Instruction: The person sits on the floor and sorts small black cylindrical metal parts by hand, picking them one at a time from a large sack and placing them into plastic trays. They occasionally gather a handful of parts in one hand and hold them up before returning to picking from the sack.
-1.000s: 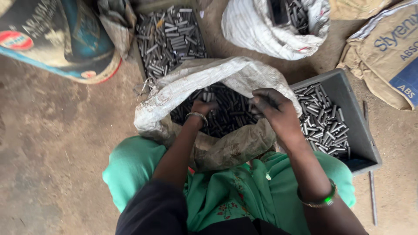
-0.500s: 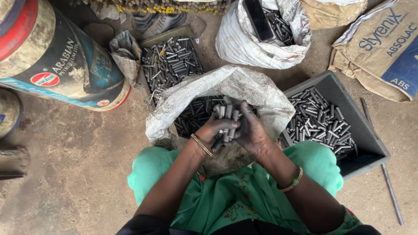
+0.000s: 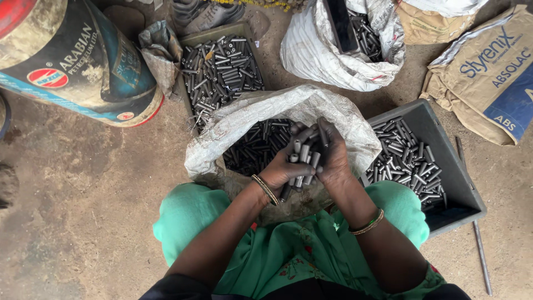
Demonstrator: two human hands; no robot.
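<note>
Compared with half a second earlier, not much had shifted: the bundle of small metal pins (image 3: 302, 161) was kept cupped between both hands over the open sack, and the fingers looked to have been drawn in a bit tighter round it.

The left hand (image 3: 283, 169) was curled under and around the pins from the near-left side, fingers partly closed, pins poking out between them. The right hand (image 3: 332, 158) was pressed in from the other side, fingers bent over the top of the same bundle. So both hands were closed on the pins, neither one fully fisted.

Handling-wise, the pins would probably be felt as heavy for their size, stiff, smooth and likely a bit oily, so loose ones could easily be let slip out the ends of the bundle. A cupped two-handed hold around the middle of the bunch, ends kept level, was judged the safest grip.

The bundle was held just above the mouth of the white woven sack (image 3: 222, 139), which was filled with more pins. A grey crate (image 3: 449, 166) of pins sat just to the right, a flat tray (image 3: 191, 41) of them farther ahead, next to a big drum (image 3: 83, 61).
</note>
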